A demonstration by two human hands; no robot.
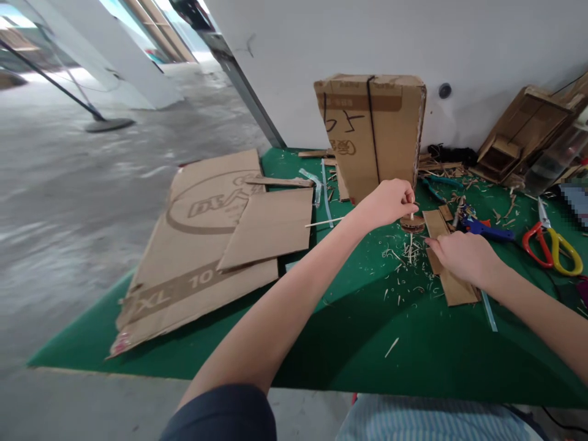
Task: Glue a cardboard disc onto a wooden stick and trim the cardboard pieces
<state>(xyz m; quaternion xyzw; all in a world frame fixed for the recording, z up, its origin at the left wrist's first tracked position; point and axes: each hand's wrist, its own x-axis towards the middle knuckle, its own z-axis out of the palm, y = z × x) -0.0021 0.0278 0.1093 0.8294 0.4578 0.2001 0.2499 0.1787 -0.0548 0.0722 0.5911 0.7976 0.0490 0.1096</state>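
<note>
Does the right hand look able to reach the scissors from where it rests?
Probably yes. The scissors lie uncovered on the mat, off to the right hand's outer side. That hand lies flat on a strip, gripping nothing, and the blue tool sits clear of the way.

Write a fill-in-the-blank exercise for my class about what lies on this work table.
1. The table cover is ____.
2. The right hand rests on a strip of ____.
3. The left hand pinches a thin stick in front of the upright cardboard ____.
4. The scissors have red and ____ handles.
Missing words: green, cardboard, box, yellow.
</note>
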